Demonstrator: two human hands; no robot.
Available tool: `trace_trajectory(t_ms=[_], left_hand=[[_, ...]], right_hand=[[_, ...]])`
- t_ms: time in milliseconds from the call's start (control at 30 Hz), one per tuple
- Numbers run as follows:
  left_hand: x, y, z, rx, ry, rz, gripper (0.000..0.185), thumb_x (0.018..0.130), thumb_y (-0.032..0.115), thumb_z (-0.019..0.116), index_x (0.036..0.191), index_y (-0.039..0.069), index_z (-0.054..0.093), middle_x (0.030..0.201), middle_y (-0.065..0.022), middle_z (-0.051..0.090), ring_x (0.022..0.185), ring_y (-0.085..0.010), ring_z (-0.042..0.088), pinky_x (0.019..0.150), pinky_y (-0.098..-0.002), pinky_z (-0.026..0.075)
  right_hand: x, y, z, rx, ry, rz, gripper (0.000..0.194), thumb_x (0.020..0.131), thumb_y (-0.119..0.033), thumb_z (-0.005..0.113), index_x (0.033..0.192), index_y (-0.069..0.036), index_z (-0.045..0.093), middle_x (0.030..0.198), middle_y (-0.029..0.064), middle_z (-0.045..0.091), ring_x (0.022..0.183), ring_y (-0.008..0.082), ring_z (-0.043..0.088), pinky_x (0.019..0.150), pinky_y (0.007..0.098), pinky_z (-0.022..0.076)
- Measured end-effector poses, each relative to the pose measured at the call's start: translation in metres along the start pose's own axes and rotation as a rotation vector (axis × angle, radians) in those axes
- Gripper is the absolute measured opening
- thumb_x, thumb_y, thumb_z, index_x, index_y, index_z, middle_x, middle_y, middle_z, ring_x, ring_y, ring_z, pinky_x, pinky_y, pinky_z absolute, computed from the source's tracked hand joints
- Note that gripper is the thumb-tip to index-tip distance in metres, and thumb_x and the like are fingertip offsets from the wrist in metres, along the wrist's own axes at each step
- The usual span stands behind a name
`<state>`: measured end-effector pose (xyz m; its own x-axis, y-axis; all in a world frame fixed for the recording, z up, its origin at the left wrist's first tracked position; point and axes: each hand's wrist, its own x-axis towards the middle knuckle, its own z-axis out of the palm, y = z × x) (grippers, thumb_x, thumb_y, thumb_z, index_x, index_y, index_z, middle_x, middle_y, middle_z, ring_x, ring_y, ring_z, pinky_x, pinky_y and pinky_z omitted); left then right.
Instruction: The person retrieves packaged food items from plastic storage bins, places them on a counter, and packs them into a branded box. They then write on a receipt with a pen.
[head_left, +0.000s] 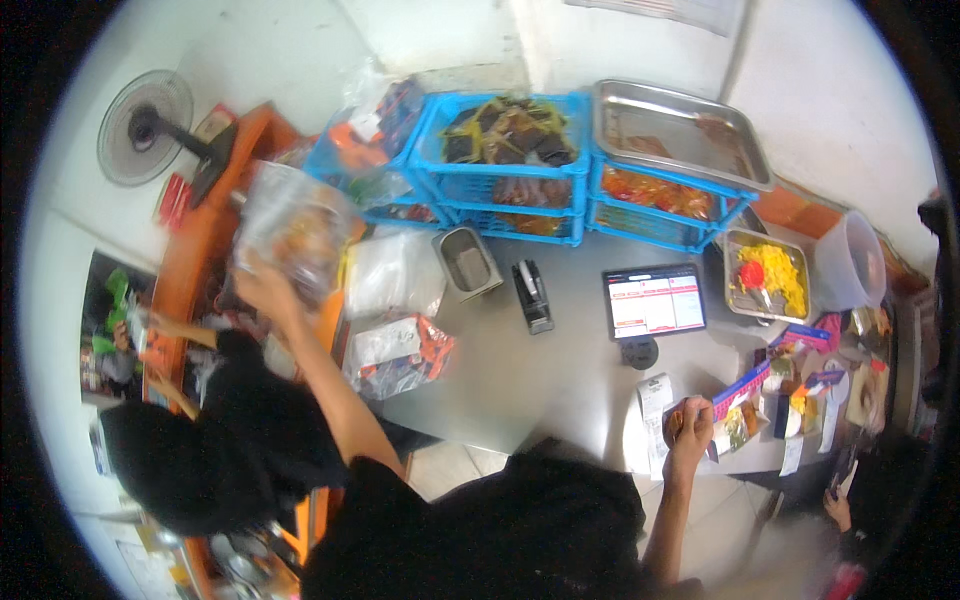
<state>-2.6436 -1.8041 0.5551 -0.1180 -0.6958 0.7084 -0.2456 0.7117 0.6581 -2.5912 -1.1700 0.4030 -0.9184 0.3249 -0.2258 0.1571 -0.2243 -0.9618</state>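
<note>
At the left, my left hand (264, 294) is blurred, its fingers closed at the lower edge of a clear plastic bag (300, 225) with brownish food inside. My right hand (696, 429) pinches a small dark orange-brown packet (674, 426), too small to name exactly. The packet is just above a long paper receipt (654, 401) at the counter's front edge. To the right of that hand is an open food box (739, 427) with rice and toppings. A stack of clear plastic bags (390, 274) lies right of my left hand, above an orange-printed plastic packet (405, 356).
Blue stacked baskets (510, 169) and a steel tray (679, 97) line the back of the steel counter (525, 390). A stapler (532, 296), tablet (654, 300), steel container (466, 259) and tray of yellow food (769, 274) stand on it. A co-worker (225, 442) is close on my left.
</note>
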Motion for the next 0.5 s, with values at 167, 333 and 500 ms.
trace_trajectory(t_ms=[167, 333, 500], left_hand=[[0.111, 0.043, 0.135, 0.453, -0.26, 0.481, 0.039, 0.1, 0.026, 0.057, 0.106, -0.012, 0.064, 0.105, -0.0252, 0.068, 0.083, -0.0331, 0.068, 0.075, -0.0424, 0.055], [0.091, 0.042, 0.253, 0.615, -0.69, 0.495, 0.039, 0.099, 0.026, 0.057, 0.106, -0.011, 0.064, 0.104, -0.0249, 0.068, 0.083, -0.033, 0.068, 0.074, -0.0415, 0.055], [0.065, 0.039, 0.275, 0.59, -0.629, 0.446, 0.038, 0.099, 0.026, 0.057, 0.106, -0.011, 0.065, 0.104, -0.0247, 0.068, 0.083, -0.0329, 0.068, 0.073, -0.0405, 0.056]], right_hand=[[-0.023, -0.013, -0.006, 0.092, 0.226, 0.106, 0.01, 0.103, -0.019, 0.054, 0.102, -0.008, 0.053, 0.071, -0.0012, 0.053, 0.057, 0.0056, 0.046, 0.046, 0.0222, 0.0342], [-0.045, -0.029, -0.029, 0.173, 0.329, 0.044, 0.017, 0.104, -0.023, 0.054, 0.107, -0.007, 0.051, 0.072, 0.0032, 0.057, 0.062, 0.0118, 0.055, 0.052, 0.0264, 0.043], [-0.068, -0.045, -0.106, 0.053, 0.481, -0.167, 0.03, 0.101, -0.019, 0.058, 0.127, -0.005, 0.05, 0.085, 0.0049, 0.066, 0.061, 0.0063, 0.055, 0.048, 0.0216, 0.0419]])
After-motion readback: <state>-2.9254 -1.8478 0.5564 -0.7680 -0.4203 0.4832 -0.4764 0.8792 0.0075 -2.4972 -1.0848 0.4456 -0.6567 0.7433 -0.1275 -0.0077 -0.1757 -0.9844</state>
